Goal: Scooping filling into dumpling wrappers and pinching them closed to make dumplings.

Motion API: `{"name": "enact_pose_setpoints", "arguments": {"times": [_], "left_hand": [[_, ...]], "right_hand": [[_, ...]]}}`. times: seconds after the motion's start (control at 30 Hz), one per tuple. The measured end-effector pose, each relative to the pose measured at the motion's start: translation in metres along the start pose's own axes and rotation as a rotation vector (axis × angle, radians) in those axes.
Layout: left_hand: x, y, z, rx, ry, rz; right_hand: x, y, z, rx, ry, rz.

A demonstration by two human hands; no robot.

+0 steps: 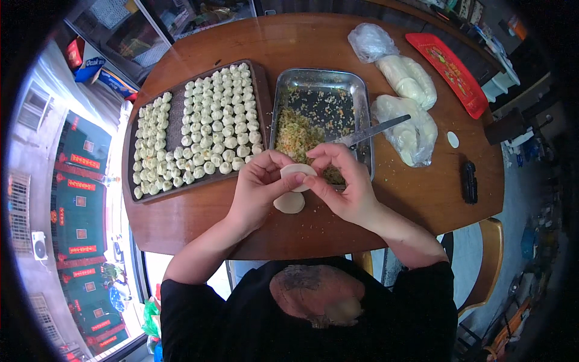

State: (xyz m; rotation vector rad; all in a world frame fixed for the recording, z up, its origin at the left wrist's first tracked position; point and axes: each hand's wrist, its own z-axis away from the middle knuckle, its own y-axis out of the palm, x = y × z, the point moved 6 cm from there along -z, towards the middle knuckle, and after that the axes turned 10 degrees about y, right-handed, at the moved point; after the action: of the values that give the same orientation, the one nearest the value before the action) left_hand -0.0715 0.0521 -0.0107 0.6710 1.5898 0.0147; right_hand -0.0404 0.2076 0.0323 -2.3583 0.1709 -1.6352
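Dough wrapper (pale, round) held up; second wrapper on table.

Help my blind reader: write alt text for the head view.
The left hand and right hand hold a round dough wrapper over a wooden table, near a metal pan of chopped filling. A dark tray of small dumplings sits left; bagged dough lies right.

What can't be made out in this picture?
All in the head view:
- Underside of the wrapper: turned away, with the left hand and right hand around it.
- Metal tool: lower end hidden by the right hand.
- Tray: near rim partly behind the hands.
- Dough disc: upper edge covered.
- Black item: too dark to identify.
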Motion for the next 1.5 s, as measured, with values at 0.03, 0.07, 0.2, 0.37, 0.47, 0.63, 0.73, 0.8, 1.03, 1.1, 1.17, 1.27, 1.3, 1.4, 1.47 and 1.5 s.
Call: {"name": "enact_pose_setpoints", "arguments": {"times": [0.03,0.07,0.2,0.37,0.47,0.63,0.73,0.8,1.03,1.1,1.17,1.27,1.3,1.4,1.47,1.5], "left_hand": [[0.001,0.000,0.000,0.007,-0.014,-0.023],[0.001,0.001,0.001,0.018,-0.027,-0.024],[-0.001,0.005,0.003,0.071,-0.092,-0.036],[0.004,0.004,0.005,0.106,-0.123,-0.029],[0.002,0.005,0.004,0.094,-0.119,-0.046],[0.006,0.005,0.004,0.077,-0.117,-0.047],[0.007,0.003,0.004,0.027,-0.156,-0.030],[0.004,-0.002,0.003,-0.006,-0.141,-0.064],[-0.006,-0.010,0.000,-0.108,-0.109,-0.060],[-0.006,-0.010,0.000,-0.118,-0.125,-0.049],[-0.005,-0.011,0.001,-0.118,-0.145,-0.038],[-0.003,-0.013,0.002,-0.137,-0.185,0.025],[-0.004,-0.012,0.002,-0.166,-0.200,0.078],[-0.002,-0.013,0.003,-0.202,-0.218,0.177],[-0.001,-0.015,0.003,-0.196,-0.219,0.204],[-0.001,-0.017,0.002,-0.186,-0.219,0.208]], "right_hand": [[0.000,-0.001,0.000,-0.006,0.003,0.002],[-0.001,-0.001,0.000,-0.003,0.012,0.006],[-0.004,-0.003,0.001,-0.002,0.021,0.034],[-0.002,-0.006,0.000,-0.040,-0.011,0.050],[-0.002,-0.007,-0.001,-0.037,-0.010,0.061],[0.000,-0.006,-0.005,-0.013,-0.016,0.100],[0.000,-0.013,-0.005,-0.037,-0.048,0.073],[0.005,-0.032,-0.011,-0.184,-0.102,0.180],[-0.014,-0.118,-0.024,-0.655,0.086,1.016],[-0.031,-0.133,-0.023,-0.658,0.145,1.049],[-0.043,-0.139,-0.026,-0.592,0.209,0.999],[-0.055,-0.138,-0.027,-0.442,0.512,0.902],[-0.050,-0.136,-0.028,-0.474,0.439,0.763],[-0.039,-0.126,-0.029,-0.505,0.314,0.301],[-0.040,-0.116,-0.029,-0.449,0.354,-0.060],[-0.042,-0.111,-0.030,-0.406,0.357,-0.098]]}}
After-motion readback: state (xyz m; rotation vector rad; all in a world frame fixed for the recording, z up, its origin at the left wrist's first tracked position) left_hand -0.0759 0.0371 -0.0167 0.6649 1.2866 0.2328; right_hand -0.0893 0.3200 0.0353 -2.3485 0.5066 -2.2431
